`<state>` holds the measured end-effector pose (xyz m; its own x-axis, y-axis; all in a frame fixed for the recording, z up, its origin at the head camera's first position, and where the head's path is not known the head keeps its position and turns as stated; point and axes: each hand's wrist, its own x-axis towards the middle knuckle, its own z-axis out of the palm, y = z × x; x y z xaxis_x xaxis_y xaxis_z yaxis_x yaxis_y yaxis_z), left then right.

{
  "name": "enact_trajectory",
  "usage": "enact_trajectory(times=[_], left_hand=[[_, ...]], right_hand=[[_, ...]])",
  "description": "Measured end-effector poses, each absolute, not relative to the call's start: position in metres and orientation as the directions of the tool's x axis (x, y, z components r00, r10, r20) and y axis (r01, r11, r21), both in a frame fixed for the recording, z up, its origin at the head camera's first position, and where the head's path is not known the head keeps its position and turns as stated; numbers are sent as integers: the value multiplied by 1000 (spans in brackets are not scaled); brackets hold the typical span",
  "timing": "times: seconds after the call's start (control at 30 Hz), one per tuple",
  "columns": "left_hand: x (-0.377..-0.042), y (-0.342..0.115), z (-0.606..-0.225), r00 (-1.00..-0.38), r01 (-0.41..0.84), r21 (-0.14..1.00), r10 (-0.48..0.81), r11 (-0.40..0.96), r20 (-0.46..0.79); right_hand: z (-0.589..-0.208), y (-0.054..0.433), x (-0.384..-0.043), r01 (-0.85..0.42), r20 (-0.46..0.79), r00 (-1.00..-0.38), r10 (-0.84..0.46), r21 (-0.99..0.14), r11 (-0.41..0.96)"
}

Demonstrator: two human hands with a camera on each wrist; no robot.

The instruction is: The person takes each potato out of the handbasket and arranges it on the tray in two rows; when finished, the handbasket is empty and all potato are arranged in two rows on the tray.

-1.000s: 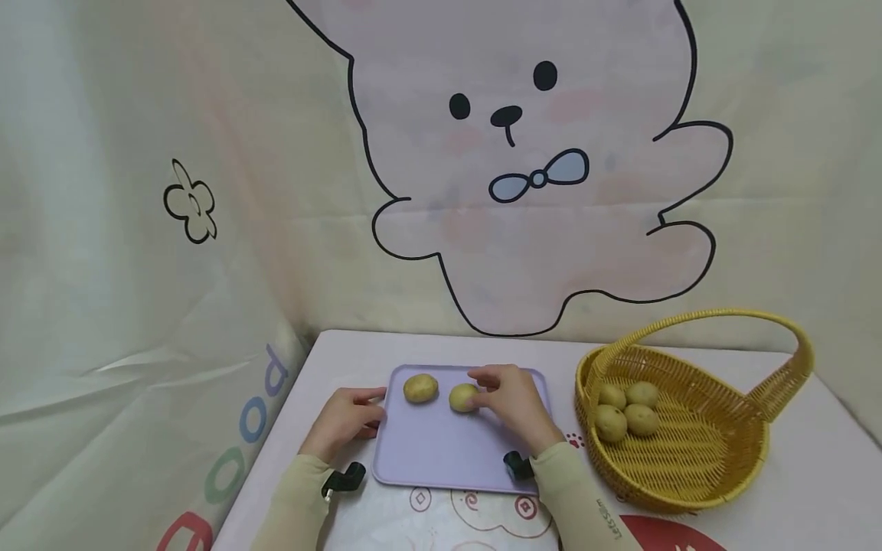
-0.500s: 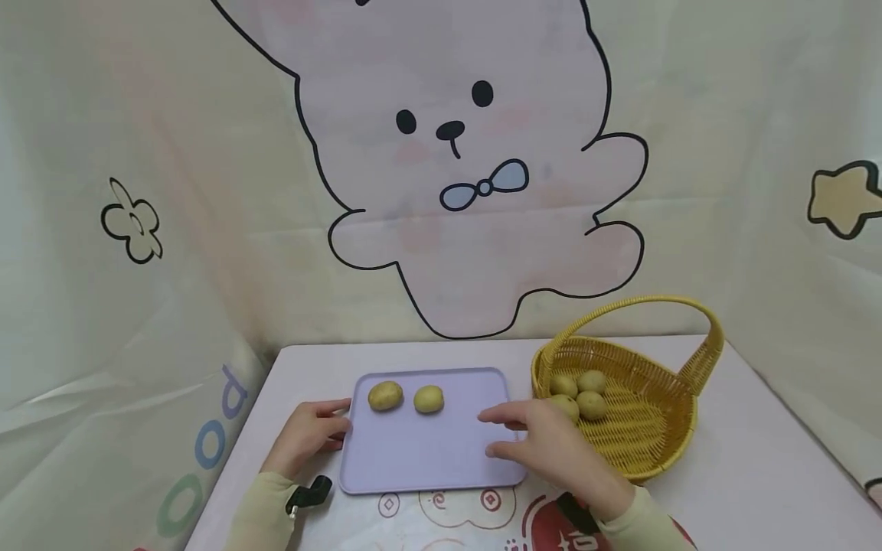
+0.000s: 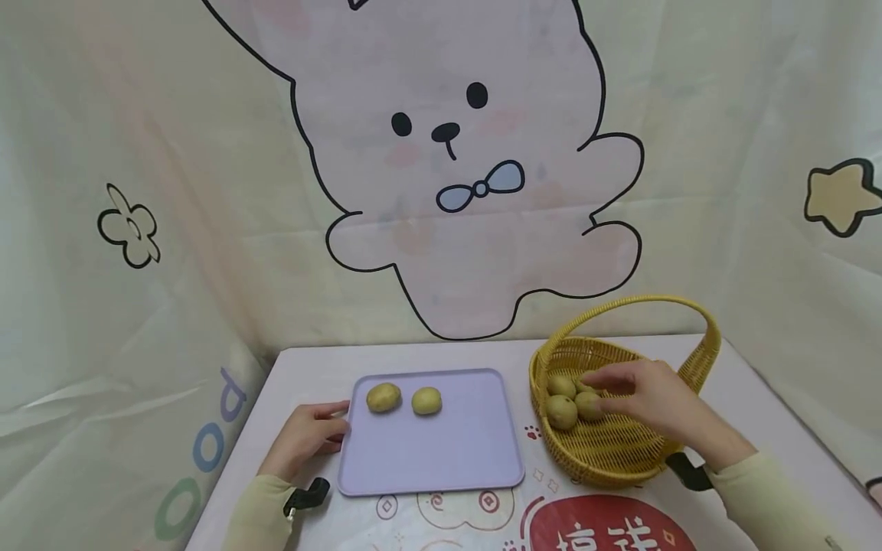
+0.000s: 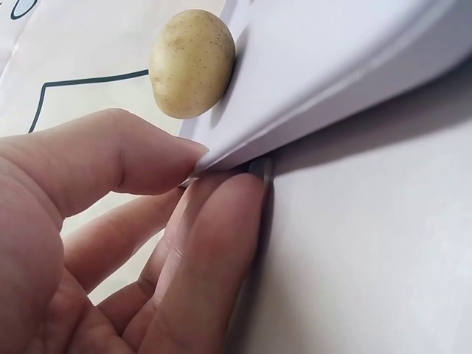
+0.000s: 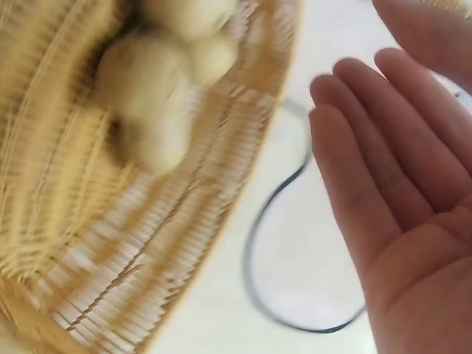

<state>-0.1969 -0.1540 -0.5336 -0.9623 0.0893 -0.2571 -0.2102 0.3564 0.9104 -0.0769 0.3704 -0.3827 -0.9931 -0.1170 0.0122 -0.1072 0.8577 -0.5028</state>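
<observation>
Your right hand [image 3: 651,394] has swung from the tray [image 3: 434,451] to the basket [image 3: 613,455], fingers [image 5: 343,158] extended and empty near four basket potatoes [image 3: 561,412], leaving two tray potatoes [image 3: 426,401] released while your left hand [image 3: 303,434] pinches the tray's edge.

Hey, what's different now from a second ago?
The right hand has let go of the right-hand potato on the tray and moved right, over the basket. The head view has turned right a little. Both potatoes remain on the tray, four others in the basket, and the left hand at the tray's left edge.
</observation>
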Motion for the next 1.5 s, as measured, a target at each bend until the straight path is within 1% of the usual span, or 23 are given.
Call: enact_trajectory(times=[0.23,0.33,0.5,0.77,0.87,1.13,1.37,1.5], left_hand=[[-197,-157,-536,-965,-200,913,89,355,-246],[-196,-156,-536,-965,-205,912,83,356,-249],[-198,-153,-536,-963,-221,906,67,362,-261],[-199,-155,-535,-964,-217,904,63,368,-257],[-199,-154,-536,-965,-213,903,64,373,-254],[-199,-153,-538,-968,-207,898,53,388,-246],[-200,-153,-539,-968,-200,903,65,381,-242],[-200,-153,-539,-969,-196,904,64,381,-237]], right_hand=[[-401,408,-124,-16,-62,-996,-59,-538,843],[-411,417,-137,24,-103,-994,-39,-544,839],[-424,428,-152,40,-142,-989,-44,-538,842],[-433,430,-160,54,-187,-980,-73,-595,802],[-434,429,-161,66,-200,-978,-68,-595,801],[-435,429,-164,35,-222,-968,-116,-577,816],[-439,432,-163,13,-184,-976,-113,-571,821],[-441,434,-163,0,-146,-985,-95,-545,838]])
